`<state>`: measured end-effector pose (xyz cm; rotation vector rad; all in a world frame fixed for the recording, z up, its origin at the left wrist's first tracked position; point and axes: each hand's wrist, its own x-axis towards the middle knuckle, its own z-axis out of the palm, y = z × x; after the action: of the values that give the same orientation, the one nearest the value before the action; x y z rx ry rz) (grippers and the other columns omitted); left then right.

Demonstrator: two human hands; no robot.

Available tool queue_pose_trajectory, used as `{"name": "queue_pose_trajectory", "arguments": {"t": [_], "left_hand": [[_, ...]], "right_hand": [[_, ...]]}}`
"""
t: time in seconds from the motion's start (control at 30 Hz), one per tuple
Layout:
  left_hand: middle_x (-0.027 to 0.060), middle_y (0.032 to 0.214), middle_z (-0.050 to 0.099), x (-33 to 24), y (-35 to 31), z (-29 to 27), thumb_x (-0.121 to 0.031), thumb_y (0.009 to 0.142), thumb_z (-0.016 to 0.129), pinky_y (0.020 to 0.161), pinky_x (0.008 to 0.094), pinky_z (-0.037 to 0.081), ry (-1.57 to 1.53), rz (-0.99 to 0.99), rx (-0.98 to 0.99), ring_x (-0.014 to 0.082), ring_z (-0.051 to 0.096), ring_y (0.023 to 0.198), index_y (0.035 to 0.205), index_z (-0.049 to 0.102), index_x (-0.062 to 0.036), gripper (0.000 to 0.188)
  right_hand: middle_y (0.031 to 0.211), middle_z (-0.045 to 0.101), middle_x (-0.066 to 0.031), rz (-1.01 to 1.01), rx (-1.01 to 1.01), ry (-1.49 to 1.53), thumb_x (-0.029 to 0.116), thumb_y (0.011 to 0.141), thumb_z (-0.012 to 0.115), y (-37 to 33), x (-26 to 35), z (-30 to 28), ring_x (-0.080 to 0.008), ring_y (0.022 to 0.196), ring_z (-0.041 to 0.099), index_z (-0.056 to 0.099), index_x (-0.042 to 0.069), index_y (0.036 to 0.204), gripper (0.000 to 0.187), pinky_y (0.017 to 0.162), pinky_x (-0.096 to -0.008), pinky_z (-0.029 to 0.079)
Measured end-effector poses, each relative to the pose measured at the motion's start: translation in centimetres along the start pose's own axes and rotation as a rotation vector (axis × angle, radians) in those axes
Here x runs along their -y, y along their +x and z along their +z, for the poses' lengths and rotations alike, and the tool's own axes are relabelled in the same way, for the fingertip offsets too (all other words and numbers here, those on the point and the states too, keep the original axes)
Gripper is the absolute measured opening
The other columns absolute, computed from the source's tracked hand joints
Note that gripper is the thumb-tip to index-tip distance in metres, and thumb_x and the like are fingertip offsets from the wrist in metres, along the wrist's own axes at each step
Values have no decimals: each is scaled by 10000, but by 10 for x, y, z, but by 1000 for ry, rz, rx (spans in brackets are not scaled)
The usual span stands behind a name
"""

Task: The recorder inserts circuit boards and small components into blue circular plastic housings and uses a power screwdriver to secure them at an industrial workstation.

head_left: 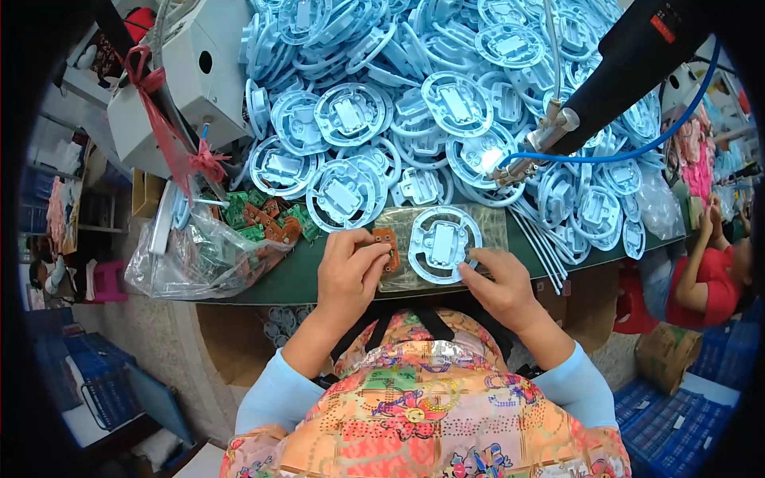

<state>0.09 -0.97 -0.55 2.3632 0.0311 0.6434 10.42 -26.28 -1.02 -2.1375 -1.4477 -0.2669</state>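
My left hand (351,264) is closed on a small orange-brown circuit board (387,248), its thumb and fingers on the board's left edge. Beside it, a round light-blue plastic housing (444,244) lies on a tape-covered work mat (490,222). My right hand (499,285) pinches the lower right rim of this housing. A rectangular raised part sits in the housing's middle, inside an open ring. Board and housing are apart, with a narrow gap between them.
A large heap of similar blue housings (351,111) fills the bench's back. Green and brown circuit boards (271,223) lie by a clear plastic bag (207,255) at left. A black machine arm (637,76) with a blue hose reaches in from the right. Thin rods (542,247) lie right of the mat.
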Motion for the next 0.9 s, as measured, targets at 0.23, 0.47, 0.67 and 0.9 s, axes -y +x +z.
{"name": "queue_pose_trajectory", "arguments": {"t": [0.23,0.47,0.67,0.9], "left_hand": [[96,1082,612,-15,20,23,6,727,752,792,384,453,-58,125,83,288,549,930,929,697,-56,219],[72,1075,616,-17,24,36,-56,737,757,822,414,408,-33,142,112,289,548,968,927,693,-78,202],[27,1075,626,-21,27,37,-68,732,757,857,412,367,44,155,130,271,534,1025,913,698,-111,195],[3,1060,629,-19,30,39,-70,721,750,848,407,358,45,159,160,260,529,1032,903,700,-136,200]], "right_hand": [[1073,622,-142,-48,-27,9,80,727,656,5,3,6,-293,875,643,662,48,1053,328,709,-369,519],[1076,619,-136,-40,-14,-13,106,727,634,3,5,6,-296,905,643,663,40,1046,327,730,-364,520],[1082,616,-136,-37,-9,-8,100,729,633,3,3,5,-297,923,643,657,38,1045,323,751,-369,526],[1092,616,-137,-44,1,-1,100,742,637,4,2,4,-298,941,644,647,39,1044,308,756,-361,528]]}}
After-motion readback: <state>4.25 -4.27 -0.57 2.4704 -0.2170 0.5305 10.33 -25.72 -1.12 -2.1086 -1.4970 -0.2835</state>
